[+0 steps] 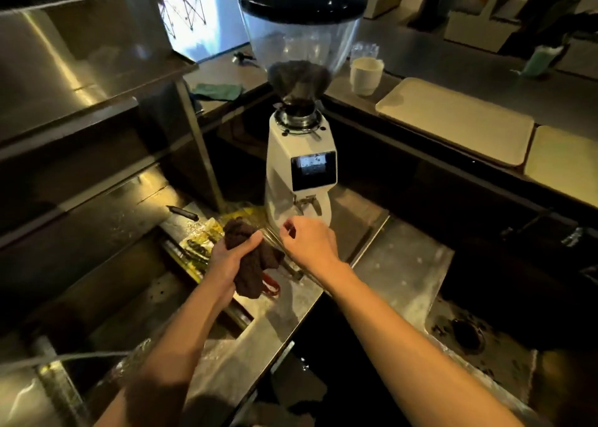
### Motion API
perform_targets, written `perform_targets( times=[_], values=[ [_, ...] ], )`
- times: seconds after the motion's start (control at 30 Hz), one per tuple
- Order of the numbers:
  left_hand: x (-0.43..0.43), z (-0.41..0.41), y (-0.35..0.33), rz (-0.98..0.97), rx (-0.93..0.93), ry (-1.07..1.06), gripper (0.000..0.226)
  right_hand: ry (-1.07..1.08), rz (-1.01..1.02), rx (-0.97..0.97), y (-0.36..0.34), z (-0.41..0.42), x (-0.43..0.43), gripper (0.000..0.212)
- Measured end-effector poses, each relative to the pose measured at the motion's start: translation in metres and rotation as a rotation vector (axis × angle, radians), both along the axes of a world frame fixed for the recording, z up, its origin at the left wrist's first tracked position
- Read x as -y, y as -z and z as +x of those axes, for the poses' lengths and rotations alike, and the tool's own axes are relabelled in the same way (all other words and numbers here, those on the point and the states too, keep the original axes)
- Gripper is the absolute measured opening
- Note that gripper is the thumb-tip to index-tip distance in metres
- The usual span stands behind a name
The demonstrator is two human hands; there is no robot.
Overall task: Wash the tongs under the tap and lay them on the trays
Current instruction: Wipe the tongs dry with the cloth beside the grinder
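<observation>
Steel counter (pixel 404 264); dim warm light; bright window (pixel 207 22), perhaps, behind.

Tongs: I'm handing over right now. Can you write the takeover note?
Left hand: grips a dark brown cloth held against the tongs.
Right hand: fingers pinch the metal tongs, just in front of the white grinder.
Trays: two beige ones on the raised counter to the right; the tongs are not on them yet.
Done: the tongs are in hand and being wiped. No running water shows, so it cannot be told whether they have been washed.
Left: rinse if needed, then lay the tongs on the trays.
</observation>
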State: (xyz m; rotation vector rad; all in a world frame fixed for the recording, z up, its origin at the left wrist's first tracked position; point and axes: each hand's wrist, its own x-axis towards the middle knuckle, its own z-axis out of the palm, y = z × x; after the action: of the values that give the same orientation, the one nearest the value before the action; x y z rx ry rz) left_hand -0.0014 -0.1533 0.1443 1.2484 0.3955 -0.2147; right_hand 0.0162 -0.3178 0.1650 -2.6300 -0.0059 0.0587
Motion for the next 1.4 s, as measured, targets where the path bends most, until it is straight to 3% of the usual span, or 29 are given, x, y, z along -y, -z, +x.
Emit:
perform_targets(
  times=[0.17, 0.3, 0.53, 0.67, 0.73, 0.83, 1.0, 1.23, 1.3, 1.4],
  values=[
    [-0.025, -0.012, 0.026, -0.016, -0.096, -0.087, 0.007, 0.014, -0.021, -0.198, 0.041, 0.011, -0.016, 0.030],
    [-0.036, -0.011, 0.049, 0.048, -0.188, -0.169, 0.027, -0.062, -0.050, -0.313, 0.071, 0.027, -0.022, 0.036],
    [-0.035, 0.015, 0.066, 0.105, -0.258, -0.193, 0.015, -0.121, -0.144, -0.451, 0.104, 0.070, -0.017, 0.052],
    [-0.032, 0.032, 0.079, 0.085, -0.365, -0.228, 0.045, -0.156, -0.129, -0.518, 0.133, 0.094, -0.011, 0.045],
    [-0.028, 0.040, 0.085, 0.081, -0.406, -0.226, 0.048, -0.181, -0.128, -0.538, 0.151, 0.102, -0.009, 0.049],
    [-0.023, 0.049, 0.091, 0.073, -0.423, -0.247, 0.047, -0.236, -0.141, -0.535, 0.171, 0.111, -0.011, 0.058],
    [-0.023, 0.051, 0.091, 0.048, -0.422, -0.255, 0.043, -0.248, -0.110, -0.376, 0.180, 0.111, -0.008, 0.044],
    [-0.023, 0.048, 0.087, 0.052, -0.399, -0.290, 0.023, -0.247, 0.078, -0.331, 0.187, 0.110, -0.004, 0.029],
    [-0.026, 0.047, 0.087, 0.041, -0.401, -0.302, 0.027, -0.248, 0.130, -0.344, 0.186, 0.112, -0.005, 0.033],
    [-0.034, 0.046, 0.086, 0.026, -0.398, -0.348, 0.031, -0.269, 0.252, -0.405, 0.176, 0.111, -0.012, 0.057]
  ],
)
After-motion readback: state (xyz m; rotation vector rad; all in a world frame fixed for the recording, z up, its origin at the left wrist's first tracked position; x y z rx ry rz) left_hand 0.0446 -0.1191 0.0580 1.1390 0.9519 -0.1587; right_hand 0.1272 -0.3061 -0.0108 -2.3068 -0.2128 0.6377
